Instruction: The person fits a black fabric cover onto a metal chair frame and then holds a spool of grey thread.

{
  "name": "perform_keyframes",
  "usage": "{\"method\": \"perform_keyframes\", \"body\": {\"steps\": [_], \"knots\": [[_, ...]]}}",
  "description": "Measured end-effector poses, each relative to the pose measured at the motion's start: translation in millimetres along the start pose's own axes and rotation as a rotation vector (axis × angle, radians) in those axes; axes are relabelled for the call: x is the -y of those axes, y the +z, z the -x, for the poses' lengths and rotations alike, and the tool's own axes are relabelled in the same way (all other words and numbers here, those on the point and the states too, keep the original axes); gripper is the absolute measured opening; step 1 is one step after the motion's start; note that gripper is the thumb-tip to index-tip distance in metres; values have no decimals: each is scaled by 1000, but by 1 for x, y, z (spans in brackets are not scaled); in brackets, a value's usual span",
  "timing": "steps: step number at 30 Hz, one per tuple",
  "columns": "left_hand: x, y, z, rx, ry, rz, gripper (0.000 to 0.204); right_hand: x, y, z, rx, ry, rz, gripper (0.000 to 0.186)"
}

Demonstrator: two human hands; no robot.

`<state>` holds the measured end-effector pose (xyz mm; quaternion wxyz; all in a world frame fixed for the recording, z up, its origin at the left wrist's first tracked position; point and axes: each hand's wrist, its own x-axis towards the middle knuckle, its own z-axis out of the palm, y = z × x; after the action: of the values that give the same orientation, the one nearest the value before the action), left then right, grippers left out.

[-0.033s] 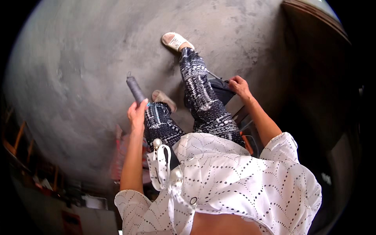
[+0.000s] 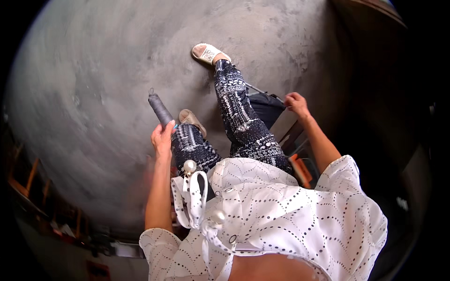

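Observation:
My left hand [image 2: 162, 138] is closed around the near end of a slim grey ridged roll [image 2: 160, 109]. The roll slants up and left, a thin loop at its far tip, and a bit of blue shows by my fingers. On the other side, my right hand [image 2: 296, 104] has curled fingers at the upper right corner of a black cloth-like piece [image 2: 266, 108]. A thin metal rod [image 2: 257, 89] runs along that piece's upper edge. My right leg hides its left part, so its full shape is unclear.
Grey concrete floor [image 2: 108, 61] lies around my feet in light slippers [image 2: 208, 53]. An orange object [image 2: 301, 171] and dark bars are beside my right leg. Wooden slats [image 2: 33, 177] stand at the far left. The right side is in deep shadow.
My right hand has shifted slightly right, and more of the black piece and its rod shows. The grey roll in my left hand has moved a little left.

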<state>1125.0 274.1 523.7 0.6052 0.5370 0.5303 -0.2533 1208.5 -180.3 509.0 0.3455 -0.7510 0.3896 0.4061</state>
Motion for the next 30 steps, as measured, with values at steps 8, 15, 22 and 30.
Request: {"method": "perform_keyframes", "body": {"steps": [8, 15, 22, 30], "knots": [[-100, 39, 29, 336, 372, -556, 27, -144, -1, 52, -307, 135, -580, 10], [68, -18, 216, 697, 582, -1022, 28, -172, 186, 325, 211, -236, -887, 22], [155, 9, 310, 979, 700, -1383, 37, -244, 214, 401, 96, -400, -1047, 41], [369, 27, 423, 1053, 451, -1320, 36, -496, 194, 476, 5, -280, -1261, 42]]}}
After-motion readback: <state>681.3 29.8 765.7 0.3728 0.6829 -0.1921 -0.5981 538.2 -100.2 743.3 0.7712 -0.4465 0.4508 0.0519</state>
